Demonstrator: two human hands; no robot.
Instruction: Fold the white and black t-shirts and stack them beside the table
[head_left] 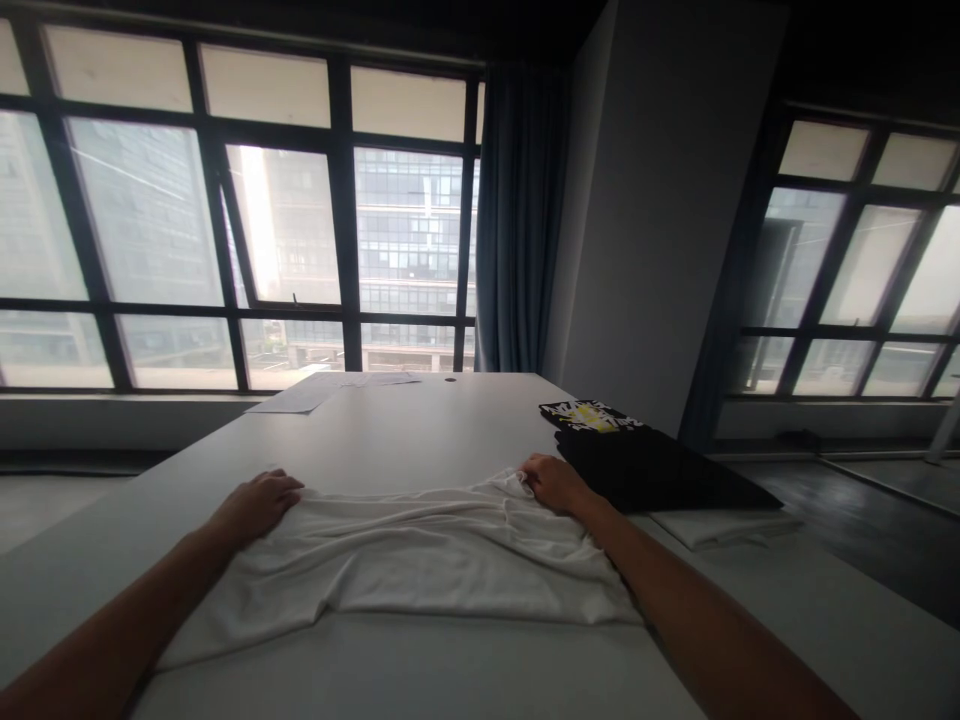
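A white, wrinkled piece of clothing, perhaps a T-shirt (450, 560), lies spread across the table in front of me. My left hand (259, 505) is closed on its far left corner, the fingers curled over the fabric. At the far right corner my right hand (553, 483) pinches a bunched bit of the same cloth. Between both hands the far edge runs nearly straight, while loose folds cross the middle. The near edge rests on the table top, and my forearms pass over its sides.
The white table (420, 430) stretches toward the windows. To the right lies a stack: black folded clothing (660, 470) with a white and yellow print, on top of folded white cloth (720, 528). Sheets of paper (296, 398) lie at the far left. A blue curtain (519, 220) hangs beyond.
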